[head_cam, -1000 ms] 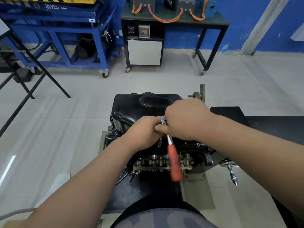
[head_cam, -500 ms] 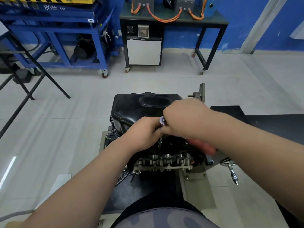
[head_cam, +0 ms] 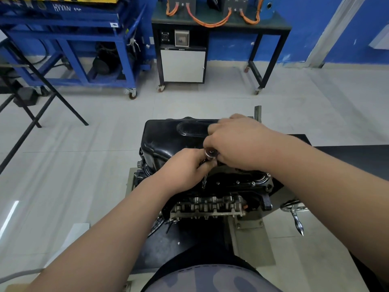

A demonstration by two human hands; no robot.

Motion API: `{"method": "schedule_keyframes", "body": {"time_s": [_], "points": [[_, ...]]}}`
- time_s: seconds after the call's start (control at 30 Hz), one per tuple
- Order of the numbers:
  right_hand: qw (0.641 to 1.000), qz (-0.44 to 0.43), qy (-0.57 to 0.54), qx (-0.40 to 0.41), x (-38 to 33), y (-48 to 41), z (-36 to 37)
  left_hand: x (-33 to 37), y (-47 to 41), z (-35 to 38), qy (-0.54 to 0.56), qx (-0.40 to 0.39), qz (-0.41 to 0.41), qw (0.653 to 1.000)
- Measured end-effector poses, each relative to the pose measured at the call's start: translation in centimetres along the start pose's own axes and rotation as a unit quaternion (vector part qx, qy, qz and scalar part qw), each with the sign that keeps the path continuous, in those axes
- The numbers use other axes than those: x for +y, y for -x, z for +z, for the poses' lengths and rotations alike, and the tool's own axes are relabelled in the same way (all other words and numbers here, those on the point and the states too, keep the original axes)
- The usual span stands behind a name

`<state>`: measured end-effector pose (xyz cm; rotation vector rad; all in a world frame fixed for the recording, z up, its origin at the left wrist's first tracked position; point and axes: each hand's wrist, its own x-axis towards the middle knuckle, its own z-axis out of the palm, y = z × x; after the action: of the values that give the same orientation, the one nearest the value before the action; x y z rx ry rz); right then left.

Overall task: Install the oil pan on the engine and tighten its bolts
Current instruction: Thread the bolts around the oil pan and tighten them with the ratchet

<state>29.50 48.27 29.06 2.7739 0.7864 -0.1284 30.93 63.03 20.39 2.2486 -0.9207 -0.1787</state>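
Note:
The black oil pan (head_cam: 168, 138) sits on top of the upturned engine (head_cam: 210, 205), which is mounted on a stand. A ratchet with a chrome head (head_cam: 211, 153) stands on a thin extension bar (head_cam: 204, 181) at the pan's near flange. My left hand (head_cam: 185, 167) pinches the top of the extension just under the ratchet head. My right hand (head_cam: 237, 142) is curled over the ratchet handle, and the orange grip is hidden beneath it. Several bolts (head_cam: 237, 182) show along the near flange.
A chrome crank handle (head_cam: 295, 216) sticks out of the stand at the right. A black table (head_cam: 347, 152) lies to the right of the engine. A blue steel trolley (head_cam: 69, 45) and a black bench (head_cam: 221, 24) with orange cables stand at the back wall.
My right hand swung the ratchet handle from pointing toward me round to the right and then away, so the orange grip is now hidden under the hand. My left hand stayed on the extension.

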Motion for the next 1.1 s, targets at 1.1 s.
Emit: {"method": "schedule_keyframes", "body": {"time_s": [1.1], "points": [[0.994,0.111,-0.005,-0.003,-1.7,0.3,0.8,0.0,0.0,0.2,-0.016,-0.002,-0.03,0.999]]}}
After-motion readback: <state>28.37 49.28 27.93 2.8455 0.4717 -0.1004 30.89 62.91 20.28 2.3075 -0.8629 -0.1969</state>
